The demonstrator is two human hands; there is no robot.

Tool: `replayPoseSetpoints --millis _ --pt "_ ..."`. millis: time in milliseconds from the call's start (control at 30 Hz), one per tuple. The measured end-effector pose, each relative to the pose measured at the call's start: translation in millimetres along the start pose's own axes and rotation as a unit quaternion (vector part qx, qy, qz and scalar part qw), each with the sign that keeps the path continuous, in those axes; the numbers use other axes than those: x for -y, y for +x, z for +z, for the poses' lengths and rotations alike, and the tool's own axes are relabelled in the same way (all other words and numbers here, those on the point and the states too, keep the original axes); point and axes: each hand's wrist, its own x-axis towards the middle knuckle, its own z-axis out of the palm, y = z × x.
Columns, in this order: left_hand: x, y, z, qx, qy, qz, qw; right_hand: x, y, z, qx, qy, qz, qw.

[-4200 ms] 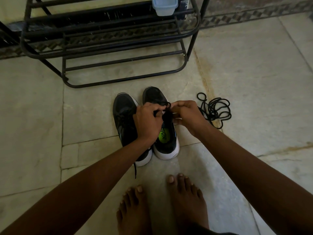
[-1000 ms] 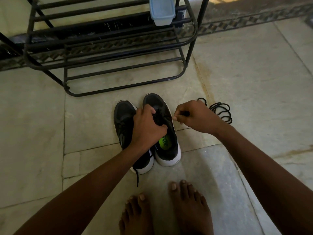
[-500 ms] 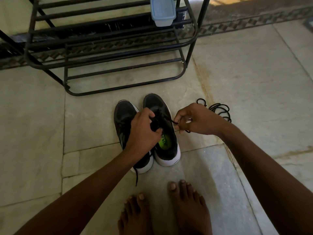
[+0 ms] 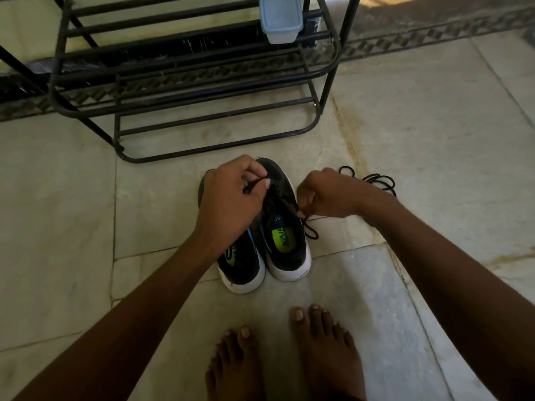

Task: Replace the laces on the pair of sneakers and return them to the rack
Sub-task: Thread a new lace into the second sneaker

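The sneakers are sitting side by side on the floor, toes pointing toward the rack, heels toward two bare feet; the right sneaker is showing a green insole, and the left sneaker is lying partly under the person's left forearm. The left hand is hovering over the toe ends, its fingers curling round and pinching one black lace end. The right hand is pinching the other lace end beside the right sneaker, a short loop dangling below it. A loose coil of black lace is lying on the floor just behind the right hand. A pale blue plastic container is resting on the rack.
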Motion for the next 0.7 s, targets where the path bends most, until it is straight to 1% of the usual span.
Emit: replayPoseSetpoints --millis 100,133,167,233,267,333,400,467,567,600,700 --pt "-7.2 4.9 -5.1 -0.018 -0.025 0.029 0.999 12.4 15.2 -4.4 -0.131 0.051 -0.029 0.990" --pt "-8.7 5.7 -6.5 -0.026 -0.028 0.043 0.998 17.2 19.3 -4.4 -0.145 0.101 -0.043 0.983" --pt "-9.3 6.4 -7.9 -0.035 -0.030 0.056 0.997 22.8 21.5 -4.8 -0.134 0.180 -0.055 0.973" --pt "-5.8 8.3 -9.7 -0.057 -0.037 0.063 0.996 31.2 19.9 -5.3 -0.071 0.351 -0.059 0.932" --pt "-1.7 9.5 -10.3 -0.067 -0.040 0.057 0.995 33.3 18.7 -5.1 -0.050 0.399 -0.061 0.913" --pt "10.6 13.3 -10.4 -0.076 -0.039 0.047 0.995 34.5 16.1 -5.3 -0.053 0.425 -0.064 0.901" --pt "27.2 17.2 -11.0 -0.075 -0.023 0.038 0.996 32.7 16.5 -5.6 -0.093 0.449 -0.051 0.887" --pt "43.2 20.7 -11.2 -0.071 -0.009 0.023 0.997 30.0 16.6 -7.8 -0.135 0.487 -0.039 0.862" --pt "60.7 22.5 -11.7 -0.063 0.031 0.000 0.998 25.4 16.4 -12.7 -0.172 0.539 -0.043 0.824" --pt "64.4 22.1 -11.7 -0.059 0.045 -0.015 0.997 24.3 16.8 -13.4 -0.181 0.540 -0.041 0.821" --pt "72.7 20.7 -12.8 -0.049 0.082 -0.042 0.995 22.1 19.9 -11.5 -0.212 0.515 -0.026 0.830"
